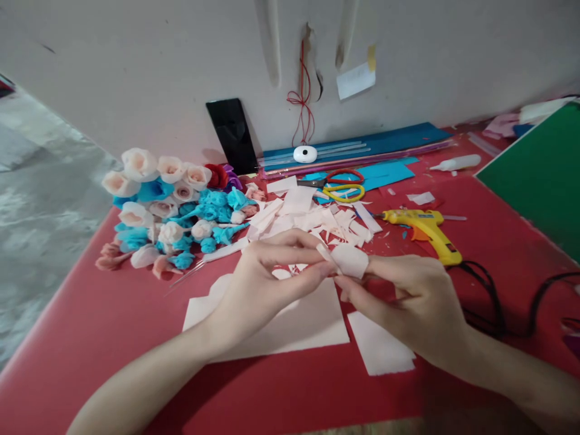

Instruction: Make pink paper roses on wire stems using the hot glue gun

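Between my two hands, above the red table (136, 338), is a pale pink paper petal (352, 260) with a narrow rolled strip at its left side. The fingertips of my left hand (281, 266) are closed on the rolled strip. My right hand (403, 290) pinches the petal's right and lower edge between thumb and fingers. Below them lies a large pale paper sheet (272, 335), with a smaller stack of pale paper (380, 347) to its right. Pale paper scraps (317, 220) are heaped just beyond my hands.
Blue, white and pink paper flowers (176, 211) crowd the left side. Red-and-yellow scissors (344, 184) lie behind the scraps. A yellow glue gun (428, 232) with a black cable sits at right, before a green board (539, 181). A black phone (233, 136) leans on the wall.
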### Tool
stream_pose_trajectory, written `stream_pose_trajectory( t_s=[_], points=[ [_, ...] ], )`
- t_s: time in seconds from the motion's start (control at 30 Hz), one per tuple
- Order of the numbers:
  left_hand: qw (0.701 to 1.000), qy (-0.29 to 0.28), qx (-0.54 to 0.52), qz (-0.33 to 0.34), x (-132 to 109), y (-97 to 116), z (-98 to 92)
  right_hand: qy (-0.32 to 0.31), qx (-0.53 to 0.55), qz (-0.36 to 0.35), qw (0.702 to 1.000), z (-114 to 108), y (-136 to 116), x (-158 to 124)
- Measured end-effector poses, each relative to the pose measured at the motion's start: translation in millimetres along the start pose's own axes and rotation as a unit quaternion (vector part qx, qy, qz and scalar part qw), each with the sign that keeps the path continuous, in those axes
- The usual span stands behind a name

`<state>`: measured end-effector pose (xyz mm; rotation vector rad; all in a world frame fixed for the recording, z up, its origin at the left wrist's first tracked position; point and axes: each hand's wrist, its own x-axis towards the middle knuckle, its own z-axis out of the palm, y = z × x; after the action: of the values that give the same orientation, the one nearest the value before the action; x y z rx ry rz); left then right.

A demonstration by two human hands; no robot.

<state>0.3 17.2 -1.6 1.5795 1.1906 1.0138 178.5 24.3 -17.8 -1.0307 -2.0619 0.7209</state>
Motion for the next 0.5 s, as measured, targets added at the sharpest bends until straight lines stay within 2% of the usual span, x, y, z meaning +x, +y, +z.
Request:
stream_pose_trajectory(
  t_s=[0.17,0.3,0.5],
  points=[
    [1.000,0.000,-0.003,0.005,0.0,0.2,0.7,-0.036,0.109,0.038,0.993,-4.2,-2.3,3.9],
    [1.000,-0.002,0.001,-0.009,0.4,0.2,0.4,-0.056,0.153,0.065,0.985,-8.9,-3.1,7.4],
    [0.999,-0.033,-0.022,-0.011,-0.6,5.1,-1.5,-0.107,0.228,0.098,0.963,-17.0,-2.5,8.9]
  ],
)
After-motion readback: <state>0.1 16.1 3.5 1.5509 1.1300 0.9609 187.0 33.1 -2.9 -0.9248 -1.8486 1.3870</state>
